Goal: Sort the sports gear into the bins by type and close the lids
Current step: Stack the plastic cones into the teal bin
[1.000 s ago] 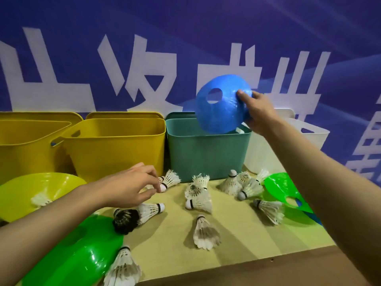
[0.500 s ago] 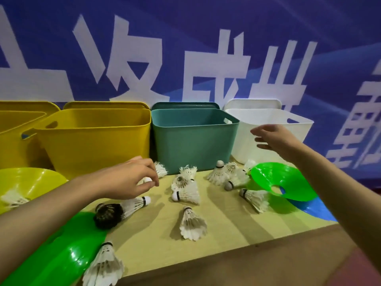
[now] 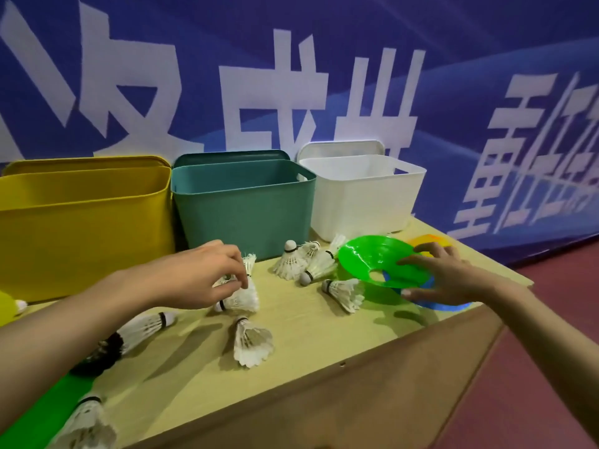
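Three open bins stand in a row at the back: yellow [image 3: 81,222], teal [image 3: 243,209] and white [image 3: 363,196], each with its lid upright behind it. Several white shuttlecocks [image 3: 251,343] lie scattered on the table. My left hand [image 3: 194,277] hovers in front of the teal bin, fingertips pinched on a shuttlecock [image 3: 249,264]. My right hand [image 3: 450,277] grips the right rim of a green disc cone [image 3: 363,257], fingers on top and thumb beneath. A blue cone [image 3: 450,306] lies under the green one.
A yellow-orange cone [image 3: 429,239] lies behind my right hand near the table's right edge. Another green cone [image 3: 48,413] and a black-feathered shuttlecock [image 3: 100,354] lie at the lower left. A yellow-green cone [image 3: 6,307] shows at the far left. The table's front edge [image 3: 324,377] is close.
My right hand held a blue cone over the teal bin, let it go, then came down onto the green cone. My left hand stayed over the shuttlecocks. The view turned right.
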The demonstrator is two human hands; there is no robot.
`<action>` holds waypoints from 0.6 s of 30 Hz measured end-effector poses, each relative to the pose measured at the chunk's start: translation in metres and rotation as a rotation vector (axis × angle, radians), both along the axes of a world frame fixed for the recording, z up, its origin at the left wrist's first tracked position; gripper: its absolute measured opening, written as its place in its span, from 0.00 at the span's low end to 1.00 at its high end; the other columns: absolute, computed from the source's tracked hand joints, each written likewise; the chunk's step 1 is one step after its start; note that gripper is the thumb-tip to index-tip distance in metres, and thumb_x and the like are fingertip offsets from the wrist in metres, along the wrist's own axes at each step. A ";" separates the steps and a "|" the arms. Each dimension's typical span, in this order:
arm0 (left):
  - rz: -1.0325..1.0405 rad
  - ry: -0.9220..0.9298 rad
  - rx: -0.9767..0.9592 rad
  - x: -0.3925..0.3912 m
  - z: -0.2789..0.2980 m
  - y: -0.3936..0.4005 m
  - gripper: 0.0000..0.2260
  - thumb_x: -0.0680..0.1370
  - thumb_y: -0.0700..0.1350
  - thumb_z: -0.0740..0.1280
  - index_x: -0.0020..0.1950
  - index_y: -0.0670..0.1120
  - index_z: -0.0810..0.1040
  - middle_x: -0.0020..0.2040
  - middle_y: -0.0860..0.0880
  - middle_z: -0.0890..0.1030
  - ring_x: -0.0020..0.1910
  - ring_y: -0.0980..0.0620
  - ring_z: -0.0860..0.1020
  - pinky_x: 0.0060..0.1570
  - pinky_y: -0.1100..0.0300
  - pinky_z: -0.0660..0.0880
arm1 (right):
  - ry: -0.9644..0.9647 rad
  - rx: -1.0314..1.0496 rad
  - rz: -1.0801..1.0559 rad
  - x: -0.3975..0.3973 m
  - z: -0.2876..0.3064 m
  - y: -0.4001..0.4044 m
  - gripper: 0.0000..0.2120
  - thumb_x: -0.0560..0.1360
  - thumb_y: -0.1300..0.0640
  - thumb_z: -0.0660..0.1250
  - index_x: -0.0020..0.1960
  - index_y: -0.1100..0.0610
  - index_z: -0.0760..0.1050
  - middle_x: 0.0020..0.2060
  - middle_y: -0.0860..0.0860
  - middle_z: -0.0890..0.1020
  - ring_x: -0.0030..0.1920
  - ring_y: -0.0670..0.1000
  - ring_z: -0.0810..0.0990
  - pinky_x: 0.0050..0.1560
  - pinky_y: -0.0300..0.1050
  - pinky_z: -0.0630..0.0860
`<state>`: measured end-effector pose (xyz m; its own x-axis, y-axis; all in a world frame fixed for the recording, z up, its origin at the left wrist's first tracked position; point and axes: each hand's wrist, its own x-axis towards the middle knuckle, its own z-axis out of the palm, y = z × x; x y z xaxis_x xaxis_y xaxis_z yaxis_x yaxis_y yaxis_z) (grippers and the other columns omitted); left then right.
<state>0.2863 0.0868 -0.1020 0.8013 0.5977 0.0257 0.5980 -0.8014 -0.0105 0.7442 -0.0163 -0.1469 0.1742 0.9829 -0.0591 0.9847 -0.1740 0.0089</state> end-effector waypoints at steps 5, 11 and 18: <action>-0.013 0.033 0.009 0.016 -0.002 0.000 0.08 0.83 0.58 0.60 0.57 0.65 0.78 0.56 0.66 0.70 0.59 0.63 0.67 0.63 0.58 0.70 | -0.131 0.343 0.132 -0.005 -0.013 0.010 0.13 0.79 0.42 0.66 0.59 0.45 0.82 0.55 0.48 0.83 0.58 0.57 0.75 0.52 0.52 0.75; -0.025 0.079 0.026 0.008 0.001 -0.004 0.14 0.80 0.65 0.51 0.54 0.68 0.74 0.58 0.66 0.71 0.59 0.64 0.67 0.62 0.62 0.69 | 1.126 0.884 -0.333 0.044 0.012 0.014 0.15 0.82 0.51 0.65 0.63 0.60 0.78 0.53 0.57 0.83 0.50 0.54 0.83 0.49 0.52 0.80; 0.009 0.112 0.002 0.006 0.001 -0.005 0.23 0.72 0.71 0.43 0.53 0.69 0.73 0.58 0.67 0.70 0.61 0.64 0.67 0.62 0.63 0.68 | 1.357 0.509 -0.965 0.093 -0.020 0.021 0.25 0.78 0.48 0.71 0.70 0.58 0.69 0.55 0.58 0.72 0.50 0.57 0.74 0.46 0.50 0.74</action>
<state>0.2925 0.0822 -0.1005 0.7936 0.6053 -0.0628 0.6006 -0.7956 -0.0790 0.8373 0.0044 -0.1668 0.7524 0.5299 -0.3914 -0.2048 -0.3765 -0.9035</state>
